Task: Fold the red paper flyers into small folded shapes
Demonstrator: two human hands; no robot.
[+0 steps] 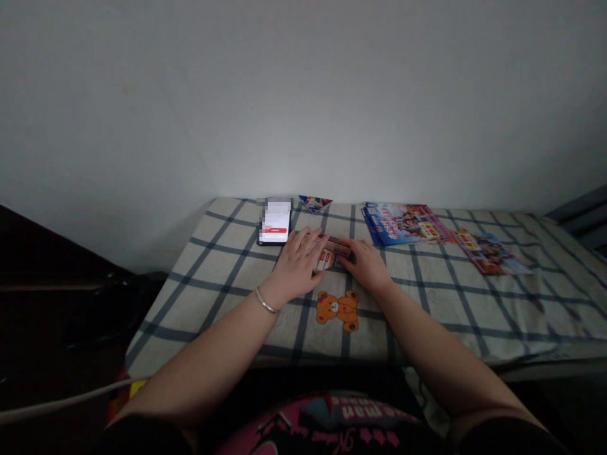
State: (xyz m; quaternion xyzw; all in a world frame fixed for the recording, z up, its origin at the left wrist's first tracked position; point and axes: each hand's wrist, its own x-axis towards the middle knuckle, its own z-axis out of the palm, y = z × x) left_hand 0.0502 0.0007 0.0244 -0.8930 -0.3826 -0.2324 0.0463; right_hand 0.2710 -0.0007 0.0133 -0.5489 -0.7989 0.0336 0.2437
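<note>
A folded piece of printed paper [328, 258], with red lettering on a pale ground, lies on the checked cloth in front of me. My left hand [298, 262] presses flat on its left part, fingers stretched out and slightly spread. At the right end, my right hand [367, 264] pinches the paper between thumb and fingers. Both hands cover parts of it, so its full outline is hidden. Just beyond them, near the wall, sits a small triangular folded paper [315, 203] in blue and red.
A phone [275, 221] with a lit, partly blurred screen lies behind my left hand. To the right are a stack of colourful leaflets [401, 224] and another leaflet [493, 251]. The checked tablecloth [213, 297] bears a bear picture [337, 309]. A white wall [303, 95] stands behind.
</note>
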